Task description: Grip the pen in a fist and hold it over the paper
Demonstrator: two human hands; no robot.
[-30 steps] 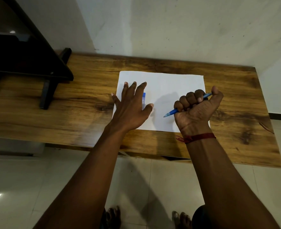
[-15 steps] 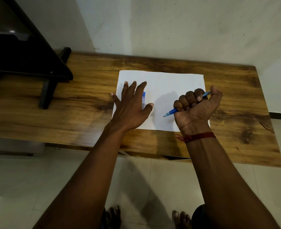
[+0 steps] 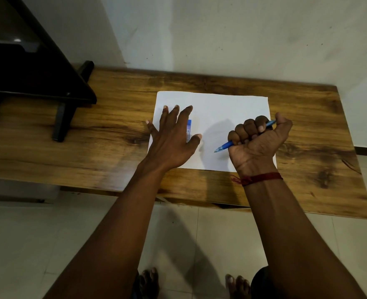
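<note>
The blue pen (image 3: pixel 241 135) sat in the fist of the right hand (image 3: pixel 259 143), all four fingers curled round its barrel and the thumb raised beside its back end, the tip poking out below the little finger and hanging just over the white sheet of paper (image 3: pixel 212 117), whether touching it I could not tell. The sheet lay flat near the middle of the wooden table (image 3: pixel 113 126), with the left hand (image 3: pixel 171 137) spread on its left part, fingers straight and fanned, the little finger reaching off the paper's edge onto the wood. A small blue-and-white object (image 3: pixel 188 130) lay half hidden under that hand's fingers. A red thread (image 3: pixel 258 179) circled the right wrist. Held fist-wise like that, the pen seemed likely to jab or tear the paper if pressed down, and the sheet could skid if the left palm lifted. A dark stand (image 3: pixel 66 98) stood at the table's left end.
</note>
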